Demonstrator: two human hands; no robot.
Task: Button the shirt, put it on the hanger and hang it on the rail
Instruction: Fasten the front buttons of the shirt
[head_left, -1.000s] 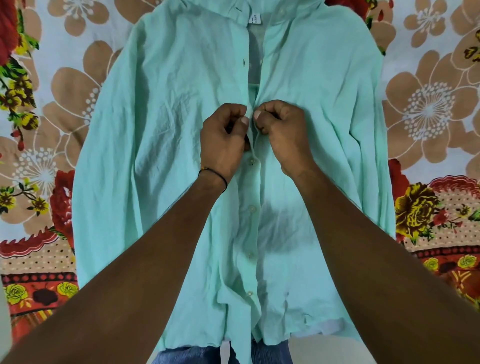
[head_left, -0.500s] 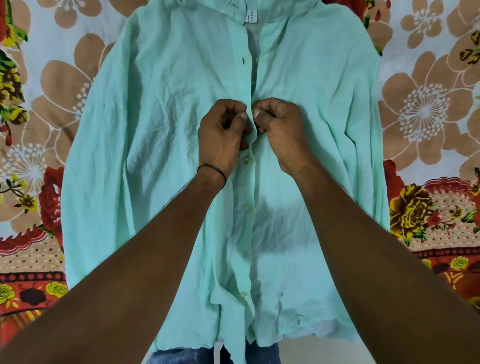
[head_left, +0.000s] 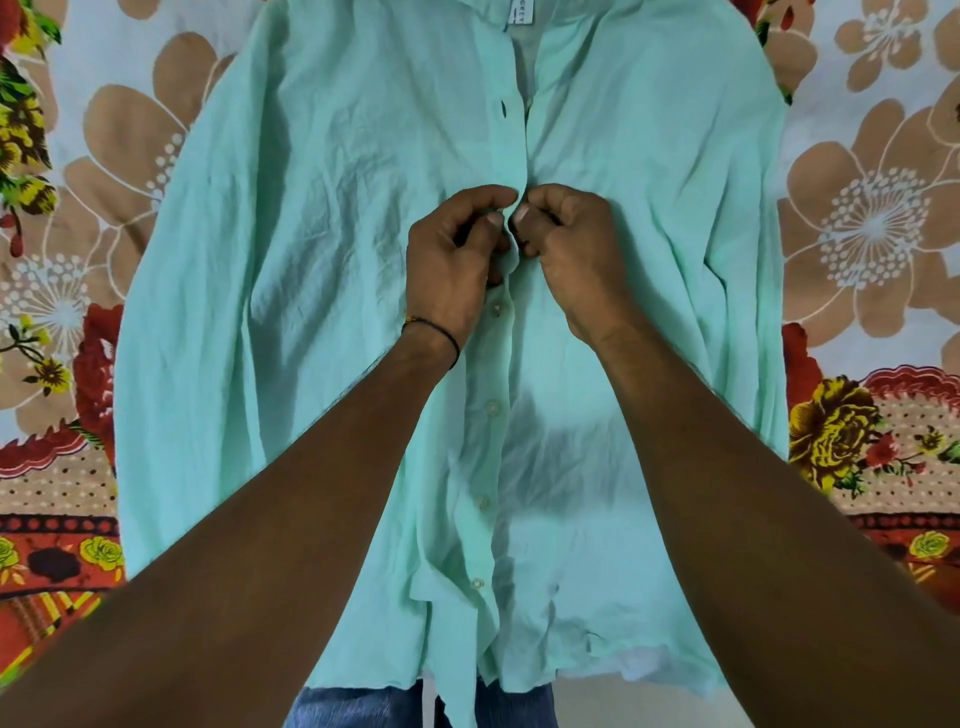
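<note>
Head view: I watched my left hand (head_left: 454, 260) and right hand (head_left: 569, 254) pinching the shirt (head_left: 322, 218) placket edges together mid-chest.

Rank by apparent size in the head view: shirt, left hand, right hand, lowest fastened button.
1. shirt
2. left hand and right hand: look alike, not ranked.
3. lowest fastened button

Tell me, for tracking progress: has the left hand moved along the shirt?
No. The left hand stays midway between the shirt's open buttonhole above and the fastened button below.
</note>
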